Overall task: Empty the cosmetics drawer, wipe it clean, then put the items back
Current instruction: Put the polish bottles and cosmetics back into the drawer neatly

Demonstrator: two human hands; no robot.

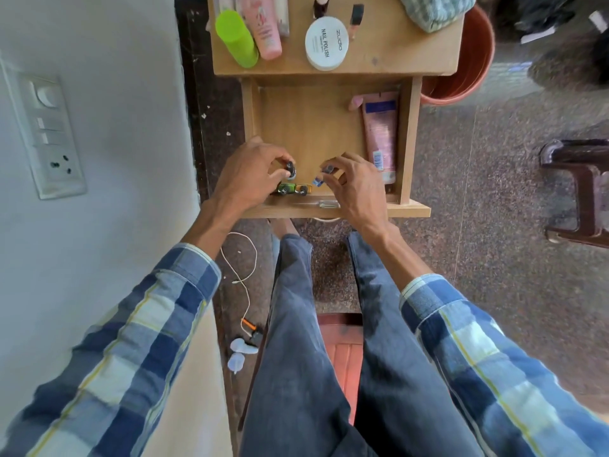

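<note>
Jeans-clad legs (329,341) and two plaid sleeves fill the near part of the view, above a white cable (242,275) that trails over the floor beside the wall. Both hands reach into the front of the open wooden drawer (309,127). The left hand (248,171) has its grip pinched around a small dark-capped nail polish bottle (290,169), held upright near the front left of the drawer. The right hand (354,186) has its grip curled around a small blue bottle (319,180), tilted, close to the other one. Just in front of them, against the drawer's front wall, lie a green bottle (285,188) and an orange bottle (302,189) end to end, and a clear thin vial (328,203) rests on the front edge. Along the right wall of the drawer lies a pink tube (379,133), cap pointing away. Beyond, on the desk (395,51), stand a lime green bottle (235,37), a pink bottle (265,28), a white round nail polish remover tub (327,42), a slim lip gloss (356,18) and a checked cloth (435,9). An orange bucket (468,74) sits to the right of the desk.
</note>
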